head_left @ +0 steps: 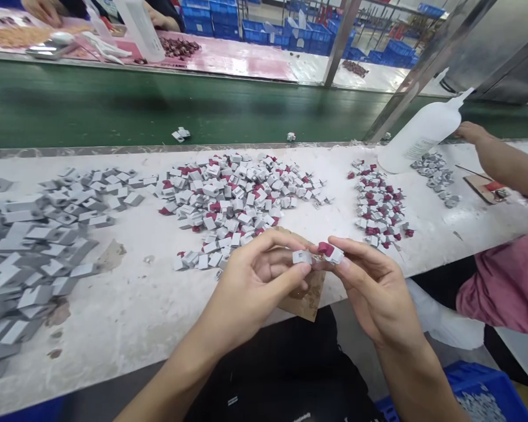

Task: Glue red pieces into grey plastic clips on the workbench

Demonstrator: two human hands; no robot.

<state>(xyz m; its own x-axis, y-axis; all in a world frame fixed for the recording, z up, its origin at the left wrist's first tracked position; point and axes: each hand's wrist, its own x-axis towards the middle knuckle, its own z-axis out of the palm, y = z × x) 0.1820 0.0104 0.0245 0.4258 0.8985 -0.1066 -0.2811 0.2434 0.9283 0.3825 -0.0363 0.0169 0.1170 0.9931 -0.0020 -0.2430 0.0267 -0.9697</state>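
My left hand pinches a small grey plastic housing between thumb and forefinger. Close against its right side, my right hand grips a small white and dark-red plastic part by the fingertips. Thin metal bits show between the two pieces; whether they are joined I cannot tell. Under my hands lies a brown card at the table's front edge. Just beyond is a heap of grey and dark-red parts.
Grey housings are piled at left, and red-white parts at right. A white squeeze bottle leans near a co-worker's arm. Behind the table runs a green conveyor belt. A blue crate stands below right.
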